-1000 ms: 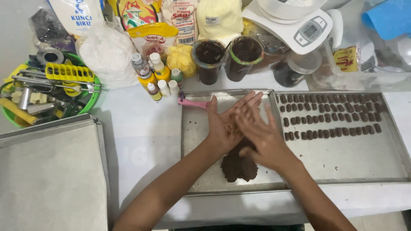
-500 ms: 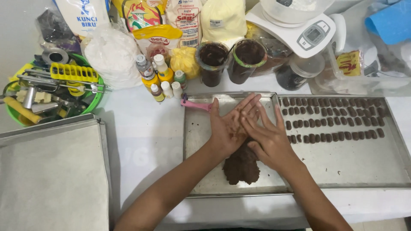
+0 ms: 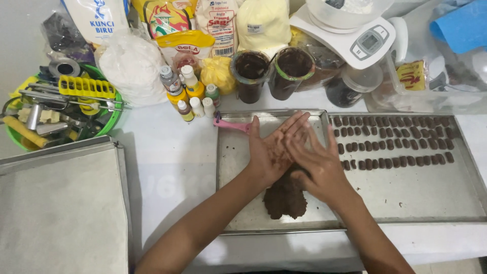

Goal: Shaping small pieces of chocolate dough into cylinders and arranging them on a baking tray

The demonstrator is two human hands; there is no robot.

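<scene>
My left hand (image 3: pixel 269 149) lies palm up over a metal baking tray (image 3: pixel 406 203), its fingers flat and smeared brown. My right hand (image 3: pixel 322 170) presses palm down across it, fingers spread. Whatever lies between the palms is hidden. Just below the hands a lump of dark brown dough (image 3: pixel 285 199) sits on the tray. Several small brown dough pieces (image 3: pixel 395 142) lie in rows on the tray's right half. A pink-handled tool (image 3: pixel 231 125) rests at the tray's far left corner.
A second grey tray (image 3: pixel 61 213) lies at the left. A green bowl of tools (image 3: pixel 61 104), small colouring bottles (image 3: pixel 190 94), two cups of dark paste (image 3: pixel 269 73), bags of ingredients (image 3: pixel 218 25) and a white kitchen scale (image 3: pixel 350 35) crowd the back.
My palms have slid against each other: the right hand drew back toward me, baring more of the left fingers. The dough lump stays in place.
</scene>
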